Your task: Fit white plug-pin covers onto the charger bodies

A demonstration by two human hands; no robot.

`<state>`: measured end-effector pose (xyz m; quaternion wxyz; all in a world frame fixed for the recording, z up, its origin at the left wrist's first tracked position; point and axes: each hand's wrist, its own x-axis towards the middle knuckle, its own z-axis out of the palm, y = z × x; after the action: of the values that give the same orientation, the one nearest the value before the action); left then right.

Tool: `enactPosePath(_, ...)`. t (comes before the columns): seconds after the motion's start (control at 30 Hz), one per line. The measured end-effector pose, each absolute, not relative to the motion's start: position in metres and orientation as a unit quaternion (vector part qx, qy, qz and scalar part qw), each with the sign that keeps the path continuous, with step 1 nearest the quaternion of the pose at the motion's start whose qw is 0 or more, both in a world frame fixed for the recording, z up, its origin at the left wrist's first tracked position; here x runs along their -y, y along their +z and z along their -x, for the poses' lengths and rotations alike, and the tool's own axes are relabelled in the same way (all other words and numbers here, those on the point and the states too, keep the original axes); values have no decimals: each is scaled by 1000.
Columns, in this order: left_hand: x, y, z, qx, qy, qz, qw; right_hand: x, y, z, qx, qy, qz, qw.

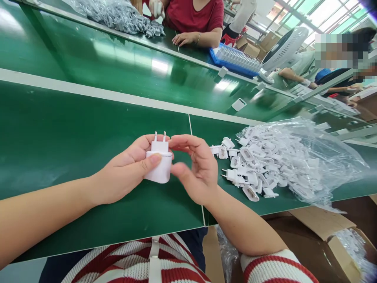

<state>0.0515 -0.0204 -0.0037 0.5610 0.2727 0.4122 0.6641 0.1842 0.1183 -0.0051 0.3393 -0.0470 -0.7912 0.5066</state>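
My left hand (pixel 132 165) is closed around a white plug charger (pixel 159 169), thumb across its front. The charger stands upright with its two metal pins pointing up. At its right side is my right hand (pixel 197 169), fingers curved and thumb apart, with nothing visible between them. Its fingertips are close to the charger; whether they touch it I cannot tell. Right of that hand, a heap of white plug adapter pieces (pixel 247 157) spills from a clear plastic bag (pixel 332 161) on the green table (pixel 73 145).
Beyond a pale divider strip (pixel 118 94), white charger housings (pixel 238 104) lie on a green conveyor surface (pixel 123 63). Across it, a person in a red top sits by bagged grey parts (pixel 118 17) and a blue tray (pixel 235 61). A cardboard box (pixel 341 251) stands at lower right.
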Motion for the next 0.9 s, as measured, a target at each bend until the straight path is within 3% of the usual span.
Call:
enactPosePath(0.2,21,2,-46,-422,664,-254,563,-118,-5,-182,857,350,-9,379)
enactPosePath(0.3,27,-4,-49,-433,653,-356,509,-116,-1,-185,847,346,3,403)
enactPosePath(0.47,27,-16,-45,-456,627,-547,315,-116,2,-188,802,382,28,457)
enactPosePath(0.6,20,-15,-38,-508,613,-572,198,-121,-5,-187,780,448,33,435)
enactPosePath(0.9,22,1,-39,-539,610,-561,153,-120,-11,-190,794,400,25,457)
